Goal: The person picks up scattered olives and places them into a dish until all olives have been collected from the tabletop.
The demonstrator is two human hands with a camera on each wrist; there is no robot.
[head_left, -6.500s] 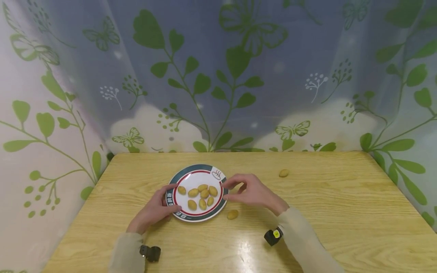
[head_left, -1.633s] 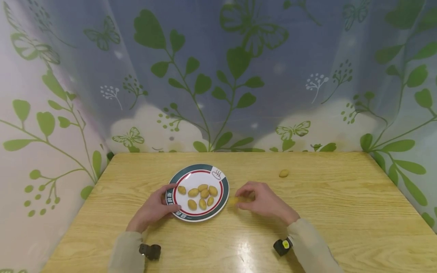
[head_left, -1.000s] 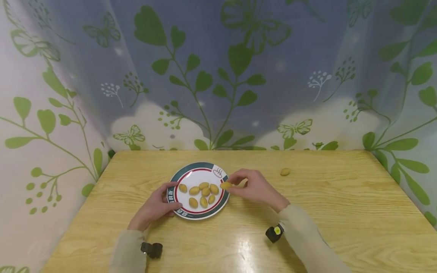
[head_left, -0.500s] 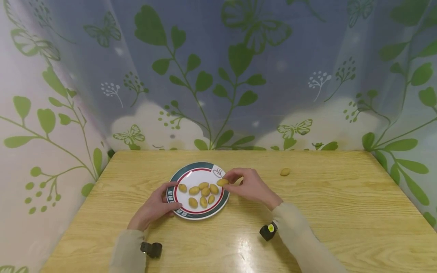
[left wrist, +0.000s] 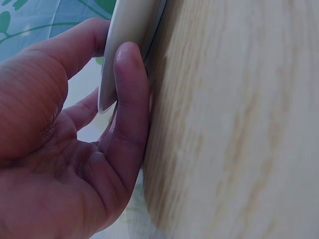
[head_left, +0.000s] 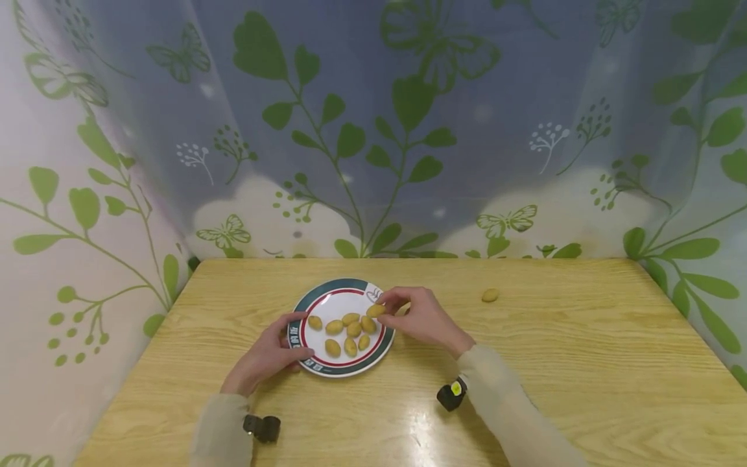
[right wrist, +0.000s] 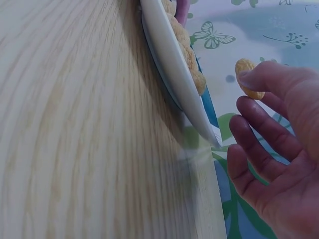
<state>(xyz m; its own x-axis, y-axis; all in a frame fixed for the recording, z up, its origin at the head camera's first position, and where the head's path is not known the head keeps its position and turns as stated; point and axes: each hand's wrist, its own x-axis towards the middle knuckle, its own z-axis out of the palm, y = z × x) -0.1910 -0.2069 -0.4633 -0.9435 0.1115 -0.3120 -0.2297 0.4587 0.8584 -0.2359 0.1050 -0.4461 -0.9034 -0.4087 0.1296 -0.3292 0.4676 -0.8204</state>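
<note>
A white plate [head_left: 341, 373] with a dark green rim and a red ring stands on the table, several peanuts in their shells [head_left: 332, 347] lying on it. My left hand [head_left: 265, 357] grips the plate's left edge; the left wrist view has fingers on both sides of the rim [left wrist: 105, 94]. Above the plate's right side, my right hand [head_left: 425, 319] pinches one peanut [head_left: 375, 311] between thumb and fingertips. In the right wrist view that peanut [right wrist: 245, 69] is off the plate's surface, the other fingers loosely bent below it.
Toward the back right of the wooden table [head_left: 554, 363], a single peanut [head_left: 489, 296] lies apart. A curtain [head_left: 373, 194] printed with leaves and butterflies hangs behind the table. Each wrist carries a small black camera [head_left: 452, 394].
The peanut that lay on the table just right of the plate was picked up by my right hand and carried left and up over the plate. My left hand stays on the rim.
</note>
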